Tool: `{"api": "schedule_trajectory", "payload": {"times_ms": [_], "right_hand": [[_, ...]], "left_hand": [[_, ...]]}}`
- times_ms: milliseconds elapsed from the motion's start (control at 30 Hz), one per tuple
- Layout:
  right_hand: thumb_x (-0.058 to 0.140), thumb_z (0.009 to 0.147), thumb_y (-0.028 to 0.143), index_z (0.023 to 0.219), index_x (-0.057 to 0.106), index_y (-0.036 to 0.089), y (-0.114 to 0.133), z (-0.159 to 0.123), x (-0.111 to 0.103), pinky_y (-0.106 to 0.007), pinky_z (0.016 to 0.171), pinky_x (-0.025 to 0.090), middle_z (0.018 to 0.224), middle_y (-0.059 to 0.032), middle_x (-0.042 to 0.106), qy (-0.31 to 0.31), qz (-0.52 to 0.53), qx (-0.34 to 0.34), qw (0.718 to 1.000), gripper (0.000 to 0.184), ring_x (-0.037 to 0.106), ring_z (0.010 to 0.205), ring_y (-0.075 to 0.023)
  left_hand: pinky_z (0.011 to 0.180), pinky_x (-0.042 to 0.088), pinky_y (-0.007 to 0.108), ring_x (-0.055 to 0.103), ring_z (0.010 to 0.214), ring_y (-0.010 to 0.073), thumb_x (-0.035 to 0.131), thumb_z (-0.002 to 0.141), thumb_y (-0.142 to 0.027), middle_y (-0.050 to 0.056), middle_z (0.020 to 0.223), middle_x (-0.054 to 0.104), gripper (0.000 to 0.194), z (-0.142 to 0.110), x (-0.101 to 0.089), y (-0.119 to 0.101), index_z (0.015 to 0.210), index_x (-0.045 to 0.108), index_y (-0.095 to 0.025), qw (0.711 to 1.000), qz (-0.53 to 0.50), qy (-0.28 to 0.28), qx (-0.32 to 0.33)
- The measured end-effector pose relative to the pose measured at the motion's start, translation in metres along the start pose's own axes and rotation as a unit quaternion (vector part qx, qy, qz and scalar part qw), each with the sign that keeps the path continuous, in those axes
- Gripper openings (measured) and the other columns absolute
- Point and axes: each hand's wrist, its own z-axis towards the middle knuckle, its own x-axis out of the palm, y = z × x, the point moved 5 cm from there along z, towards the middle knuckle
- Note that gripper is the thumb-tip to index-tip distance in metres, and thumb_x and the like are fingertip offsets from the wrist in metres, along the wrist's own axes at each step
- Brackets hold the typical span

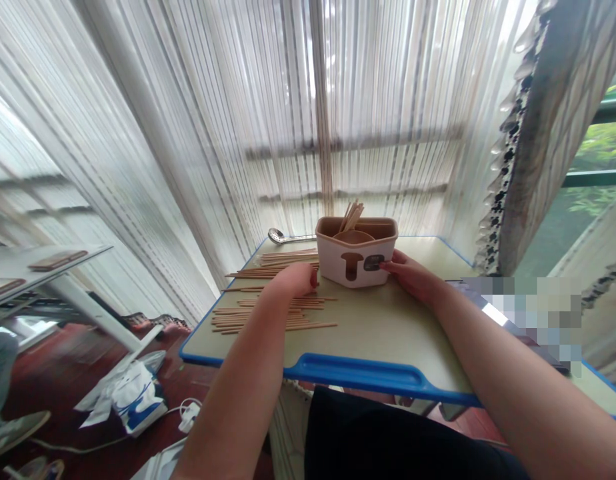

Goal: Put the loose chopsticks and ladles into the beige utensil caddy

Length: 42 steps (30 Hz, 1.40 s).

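Note:
A white utensil holder [332, 265] with a brown rim and a mushroom-shaped cutout stands on the table. Several light wooden sticks [355, 212] poke up from it, near a round brown piece [355, 237]. My right hand [409, 272] grips the holder's right side, thumb on the front. Beside its left side, my left hand [302, 277] is closed, with the fingers curled; what they hold, if anything, is hidden. Loose chopsticks [241, 320] lie in rows under and around my left forearm. Behind them rests a metal slotted ladle [278, 236], its handle end hidden by the holder.
The table [368, 333] has a blue edge with a molded groove [361, 373] in front. A blurred-out object [518, 320] lies to the right. Sheer curtains [213, 133] hang close behind. Left are another table [83, 257], a plastic packet [135, 397] and cables.

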Motion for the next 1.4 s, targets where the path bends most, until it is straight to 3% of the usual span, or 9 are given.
{"api": "schedule_trajectory", "payload": {"times_ms": [267, 467, 767, 1100, 1167, 1267, 1333, 1400], "right_hand": [[0.073, 0.070, 0.025, 0.115, 0.061, 0.025, 0.001, 0.000, 0.002, -0.042, 0.095, 0.046, 0.117, -0.0049, 0.067, -0.006, -0.012, -0.004, 1.000, 0.046, 0.061, 0.108, -0.0262], [0.073, 0.069, 0.025, 0.114, 0.061, 0.025, 0.000, 0.000, 0.001, -0.040, 0.093, 0.046, 0.114, -0.0044, 0.068, -0.012, -0.015, 0.000, 1.000, 0.046, 0.062, 0.106, -0.0252], [0.062, 0.068, 0.019, 0.111, 0.061, 0.021, 0.000, 0.004, -0.001, -0.039, 0.093, 0.042, 0.109, -0.0041, 0.069, -0.025, -0.017, -0.026, 0.999, 0.043, 0.059, 0.107, -0.0238], [0.061, 0.055, 0.010, 0.096, 0.057, 0.024, -0.002, 0.001, 0.001, -0.038, 0.082, 0.046, 0.096, -0.0001, 0.068, -0.111, -0.108, -0.003, 0.988, 0.044, 0.061, 0.092, -0.0244], [0.060, 0.055, 0.011, 0.096, 0.056, 0.024, -0.004, 0.002, 0.000, -0.038, 0.081, 0.046, 0.093, 0.0003, 0.068, -0.110, -0.112, -0.008, 0.987, 0.043, 0.061, 0.090, -0.0241], [0.059, 0.054, 0.012, 0.099, 0.055, 0.025, -0.006, 0.004, 0.000, -0.038, 0.079, 0.046, 0.088, 0.0004, 0.067, -0.100, -0.108, -0.015, 0.989, 0.047, 0.060, 0.089, -0.0240], [0.057, 0.053, 0.011, 0.105, 0.053, 0.026, -0.005, 0.006, 0.003, -0.037, 0.078, 0.046, 0.088, 0.0006, 0.066, -0.092, -0.089, -0.029, 0.991, 0.054, 0.060, 0.090, -0.0241], [0.056, 0.051, 0.010, 0.110, 0.050, 0.027, -0.005, 0.007, 0.006, -0.037, 0.076, 0.047, 0.089, 0.0010, 0.065, -0.092, -0.072, -0.045, 0.992, 0.062, 0.060, 0.089, -0.0241]], "left_hand": [[0.073, 0.049, 0.029, 0.066, 0.079, 0.0225, 0.060, 0.065, -0.010, 0.007, 0.086, 0.073, 0.026, 0.002, 0.006, -0.005, 0.083, 0.074, -0.020, 0.999, -0.037, 0.000, 0.022], [0.075, 0.048, 0.026, 0.065, 0.085, 0.0206, 0.056, 0.069, -0.014, 0.004, 0.093, 0.073, 0.031, 0.002, -0.003, -0.020, 0.093, 0.073, -0.021, 0.992, -0.058, -0.058, 0.092], [0.067, 0.048, 0.028, 0.065, 0.072, 0.0216, 0.066, 0.061, -0.021, 0.006, 0.079, 0.071, 0.019, -0.006, -0.002, 0.000, 0.078, 0.073, -0.020, 1.000, 0.016, -0.001, -0.026], [0.069, 0.048, 0.027, 0.065, 0.076, 0.0204, 0.063, 0.065, -0.016, 0.006, 0.080, 0.071, 0.018, 0.000, 0.002, 0.002, 0.079, 0.074, -0.022, 0.999, 0.012, -0.005, -0.031], [0.071, 0.048, 0.028, 0.065, 0.076, 0.0203, 0.062, 0.067, -0.016, 0.005, 0.079, 0.071, 0.017, 0.000, 0.002, 0.003, 0.077, 0.074, -0.021, 1.000, -0.009, -0.008, -0.018], [0.074, 0.048, 0.026, 0.064, 0.078, 0.0180, 0.059, 0.071, -0.016, 0.003, 0.081, 0.071, 0.016, -0.004, -0.006, -0.004, 0.080, 0.072, -0.020, 0.993, -0.102, -0.036, 0.055], [0.074, 0.048, 0.025, 0.063, 0.079, 0.0166, 0.058, 0.075, -0.020, 0.003, 0.082, 0.070, 0.015, -0.009, -0.017, -0.011, 0.084, 0.070, -0.019, 0.968, -0.208, -0.071, 0.118], [0.074, 0.049, 0.025, 0.063, 0.080, 0.0159, 0.059, 0.078, -0.025, 0.003, 0.083, 0.069, 0.015, -0.015, -0.030, -0.016, 0.086, 0.068, -0.016, 0.925, -0.326, -0.117, 0.155]]}}
